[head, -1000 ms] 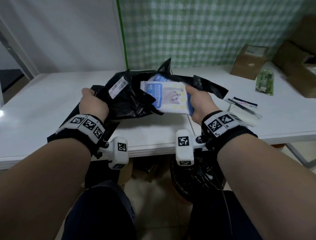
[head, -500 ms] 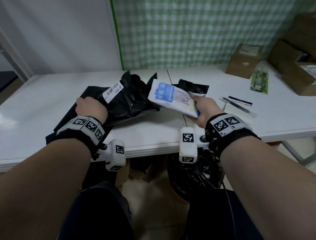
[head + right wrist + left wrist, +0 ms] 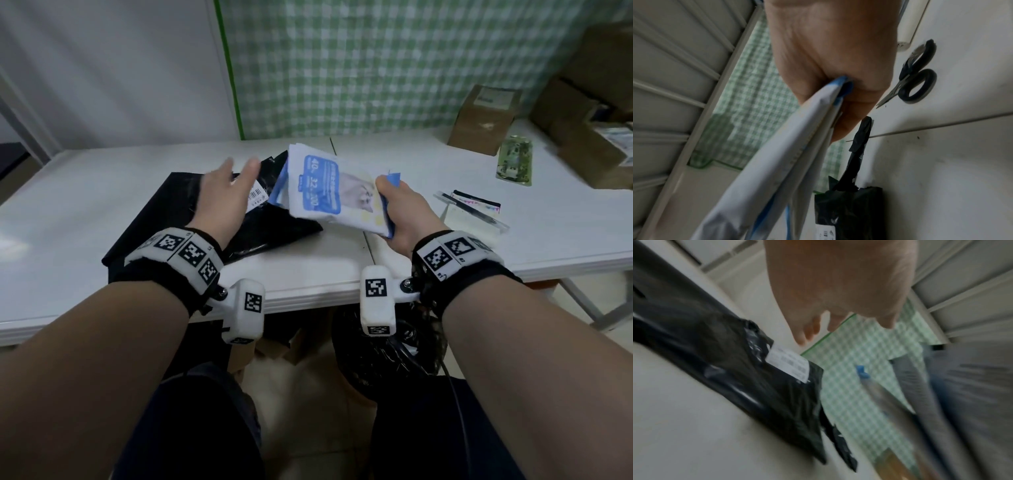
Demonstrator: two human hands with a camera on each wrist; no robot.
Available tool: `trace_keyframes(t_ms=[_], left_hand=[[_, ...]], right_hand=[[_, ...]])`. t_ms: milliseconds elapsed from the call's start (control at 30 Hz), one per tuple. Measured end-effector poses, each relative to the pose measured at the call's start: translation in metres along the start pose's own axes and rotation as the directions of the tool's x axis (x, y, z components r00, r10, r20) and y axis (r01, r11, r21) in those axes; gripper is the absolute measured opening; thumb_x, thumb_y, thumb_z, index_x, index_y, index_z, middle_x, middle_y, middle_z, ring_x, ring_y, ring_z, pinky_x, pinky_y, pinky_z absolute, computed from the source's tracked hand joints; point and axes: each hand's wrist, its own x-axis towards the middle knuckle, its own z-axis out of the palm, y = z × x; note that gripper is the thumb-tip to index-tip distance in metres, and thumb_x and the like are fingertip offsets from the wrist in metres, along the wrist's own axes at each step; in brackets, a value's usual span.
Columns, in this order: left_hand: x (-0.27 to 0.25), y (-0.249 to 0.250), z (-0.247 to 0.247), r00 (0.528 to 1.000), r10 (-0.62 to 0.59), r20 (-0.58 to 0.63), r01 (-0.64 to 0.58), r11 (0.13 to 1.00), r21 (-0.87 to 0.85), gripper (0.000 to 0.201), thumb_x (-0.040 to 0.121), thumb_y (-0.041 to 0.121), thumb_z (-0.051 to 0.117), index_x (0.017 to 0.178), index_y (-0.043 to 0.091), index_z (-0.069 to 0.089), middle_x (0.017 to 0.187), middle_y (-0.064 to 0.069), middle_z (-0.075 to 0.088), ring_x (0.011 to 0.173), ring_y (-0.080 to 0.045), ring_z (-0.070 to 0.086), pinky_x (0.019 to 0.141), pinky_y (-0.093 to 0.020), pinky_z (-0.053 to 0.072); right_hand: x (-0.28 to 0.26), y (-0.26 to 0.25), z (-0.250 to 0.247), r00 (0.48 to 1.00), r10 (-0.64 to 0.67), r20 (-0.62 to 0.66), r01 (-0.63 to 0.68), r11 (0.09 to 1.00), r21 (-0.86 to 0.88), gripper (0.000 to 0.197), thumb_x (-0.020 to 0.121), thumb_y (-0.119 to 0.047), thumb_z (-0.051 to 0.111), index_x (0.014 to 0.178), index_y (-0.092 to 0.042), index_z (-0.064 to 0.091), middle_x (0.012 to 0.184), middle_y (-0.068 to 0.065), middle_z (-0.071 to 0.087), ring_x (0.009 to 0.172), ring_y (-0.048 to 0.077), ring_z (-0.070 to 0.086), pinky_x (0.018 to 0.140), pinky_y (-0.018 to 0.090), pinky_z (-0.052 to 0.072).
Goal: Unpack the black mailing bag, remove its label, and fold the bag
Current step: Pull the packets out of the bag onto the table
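Observation:
The black mailing bag (image 3: 274, 233) lies crumpled on the white table (image 3: 85, 192), its white barcode label (image 3: 257, 196) facing up; the bag (image 3: 760, 395) and label (image 3: 789, 365) also show in the left wrist view. My left hand (image 3: 226, 192) hovers above the bag with fingers spread, holding nothing. My right hand (image 3: 400, 205) grips the edge of a white and blue packet (image 3: 332, 192) lifted clear of the bag; the packet (image 3: 797, 146) runs out from the fist in the right wrist view. A torn black strip (image 3: 861, 134) lies on the table.
Scissors (image 3: 914, 78) lie on the table right of my right hand. Clear sleeves with cards (image 3: 472, 209), a green packet (image 3: 513, 161) and cardboard boxes (image 3: 483, 120) sit at the right. A black bin bag (image 3: 387, 346) hangs under the table edge.
My left hand let go of the black bag and rose with fingers spread. The bag dropped flat on the table. My right hand lifted the packet fully out and up.

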Motion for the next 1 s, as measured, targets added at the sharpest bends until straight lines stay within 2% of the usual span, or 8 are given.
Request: trace_keyframes(t_ms=[67, 167, 233, 367, 567, 633, 800, 1000], left_hand=[[-0.012, 0.014, 0.010, 0.952, -0.073, 0.298, 0.191, 0.902, -0.388, 0.053, 0.088, 0.059, 0.046, 0.124, 0.020, 0.053, 0.132, -0.002, 0.053, 0.117, -0.017, 0.056, 0.098, -0.037, 0.047], [-0.015, 0.010, 0.018, 0.869, -0.034, 0.493, 0.296, 0.834, -0.465, 0.076, 0.080, 0.034, 0.069, 0.142, 0.012, 0.032, 0.126, -0.007, 0.063, 0.110, -0.021, 0.065, 0.090, -0.042, 0.054], [-0.014, 0.003, 0.018, 0.880, -0.026, 0.475, 0.241, 0.884, -0.400, 0.101, 0.067, 0.009, 0.079, 0.148, 0.017, 0.018, 0.125, -0.006, 0.064, 0.108, -0.022, 0.066, 0.093, -0.044, 0.052], [-0.019, -0.010, 0.020, 0.929, 0.012, 0.369, 0.121, 0.934, -0.335, 0.072, 0.065, -0.017, 0.073, 0.127, 0.011, 0.047, 0.111, -0.003, 0.066, 0.098, -0.019, 0.067, 0.089, -0.043, 0.055], [-0.029, -0.025, 0.028, 0.906, -0.057, 0.419, 0.193, 0.938, -0.289, 0.054, 0.066, -0.018, 0.072, 0.102, 0.018, 0.055, 0.100, -0.005, 0.068, 0.091, -0.023, 0.068, 0.084, -0.044, 0.056], [-0.031, -0.028, 0.031, 0.892, -0.059, 0.449, 0.220, 0.924, -0.314, 0.061, 0.065, -0.018, 0.072, 0.111, 0.017, 0.052, 0.102, -0.005, 0.068, 0.090, -0.022, 0.068, 0.082, -0.044, 0.057], [-0.033, -0.034, 0.036, 0.851, -0.019, 0.524, 0.207, 0.931, -0.302, 0.068, 0.065, -0.021, 0.071, 0.122, 0.011, 0.052, 0.106, -0.010, 0.069, 0.094, -0.026, 0.069, 0.080, -0.041, 0.058], [-0.028, -0.031, 0.037, 0.921, 0.015, 0.389, 0.134, 0.926, -0.352, 0.053, 0.068, -0.018, 0.071, 0.117, -0.006, 0.056, 0.102, -0.016, 0.070, 0.081, -0.017, 0.072, 0.072, -0.030, 0.059]], right_hand=[[-0.004, 0.002, 0.007, 0.998, -0.052, 0.039, 0.054, 0.997, -0.049, 0.016, 0.099, -0.029, 0.043, 0.091, -0.020, 0.054, 0.093, 0.011, 0.065, 0.086, 0.024, 0.061, 0.092, 0.045, 0.049], [-0.009, 0.006, 0.013, 0.990, -0.128, 0.051, 0.134, 0.982, -0.131, 0.016, 0.099, -0.032, 0.042, 0.104, -0.022, 0.053, 0.114, 0.021, 0.061, 0.094, 0.024, 0.059, 0.093, 0.047, 0.051], [-0.011, 0.008, 0.012, 0.983, -0.176, 0.060, 0.183, 0.973, -0.143, 0.016, 0.099, -0.031, 0.042, 0.110, -0.022, 0.051, 0.106, 0.011, 0.061, 0.090, 0.023, 0.060, 0.081, 0.038, 0.054], [-0.010, 0.015, 0.009, 0.964, -0.235, 0.124, 0.257, 0.945, -0.204, 0.008, 0.099, -0.026, 0.046, 0.098, -0.024, 0.054, 0.088, -0.002, 0.058, 0.079, 0.014, 0.056, 0.071, 0.026, 0.049], [-0.009, 0.031, 0.001, 0.971, -0.097, 0.221, 0.121, 0.988, -0.098, 0.021, 0.089, 0.002, 0.057, 0.090, -0.017, 0.048, 0.086, 0.005, 0.059, 0.076, 0.018, 0.059, 0.074, 0.029, 0.053], [-0.009, 0.032, 0.000, 0.964, -0.069, 0.256, 0.091, 0.993, -0.074, 0.032, 0.081, 0.012, 0.062, 0.092, -0.014, 0.048, 0.091, 0.011, 0.062, 0.081, 0.027, 0.062, 0.083, 0.041, 0.053], [-0.011, 0.026, -0.002, 0.959, -0.039, 0.282, 0.071, 0.992, -0.103, 0.038, 0.077, 0.020, 0.059, 0.084, -0.015, 0.047, 0.082, 0.006, 0.062, 0.071, 0.023, 0.062, 0.071, 0.036, 0.057], [-0.007, 0.020, 0.002, 0.949, -0.179, 0.261, 0.191, 0.981, -0.018, 0.043, 0.072, 0.025, 0.060, 0.080, -0.016, 0.049, 0.075, 0.005, 0.057, 0.058, 0.014, 0.062, 0.057, 0.025, 0.057]])
